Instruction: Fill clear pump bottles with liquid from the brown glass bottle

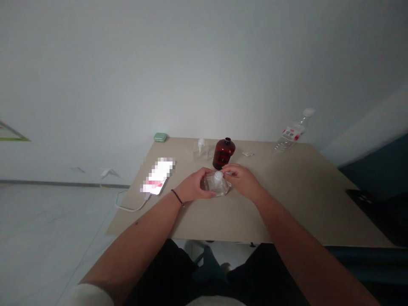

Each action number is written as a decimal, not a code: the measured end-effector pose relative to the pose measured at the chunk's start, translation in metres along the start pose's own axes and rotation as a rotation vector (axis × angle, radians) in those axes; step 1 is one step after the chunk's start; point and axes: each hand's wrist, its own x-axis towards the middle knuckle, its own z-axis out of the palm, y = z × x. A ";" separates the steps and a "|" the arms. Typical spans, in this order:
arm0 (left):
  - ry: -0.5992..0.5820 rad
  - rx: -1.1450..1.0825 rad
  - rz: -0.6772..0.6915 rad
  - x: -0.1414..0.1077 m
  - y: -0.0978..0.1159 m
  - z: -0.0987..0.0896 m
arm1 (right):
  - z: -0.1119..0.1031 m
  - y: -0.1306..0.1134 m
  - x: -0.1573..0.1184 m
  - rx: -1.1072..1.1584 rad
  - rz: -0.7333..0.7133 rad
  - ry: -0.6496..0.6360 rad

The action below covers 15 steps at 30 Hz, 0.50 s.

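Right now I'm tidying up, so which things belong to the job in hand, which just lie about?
In use: held clear bottle; likely dark-red bottle, clear dispenser.

Apparently lying about: phone, white cable, green box, labelled bottle, small white item.

Dim light leaves detail soft, while the pixelated phone screen (161, 170) glares white

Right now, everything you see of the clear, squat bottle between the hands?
The clear, squat bottle looks like plastic or glass, with a whitish, rounded top. Roughly upright, it is in front of the dark-red, round-shouldered bottle. The left hand grips its left side; the right hand's fingers are beside the top, contact unclear. Whether its base meets the beige tabletop can't be told.
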 end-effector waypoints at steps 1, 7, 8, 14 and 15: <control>-0.020 -0.045 0.013 0.000 -0.003 0.000 | 0.000 0.002 0.004 0.040 0.021 -0.042; 0.098 -0.237 0.040 0.001 -0.014 -0.009 | -0.005 0.003 0.002 0.029 0.098 -0.123; 0.119 -0.212 0.024 0.001 -0.014 -0.011 | -0.006 0.001 -0.001 -0.004 0.099 -0.104; -0.042 -0.199 0.018 0.000 -0.003 -0.009 | -0.010 -0.009 -0.018 -0.079 0.076 0.002; -0.036 -0.167 0.018 0.000 0.000 -0.006 | -0.009 -0.009 -0.017 -0.074 0.080 0.002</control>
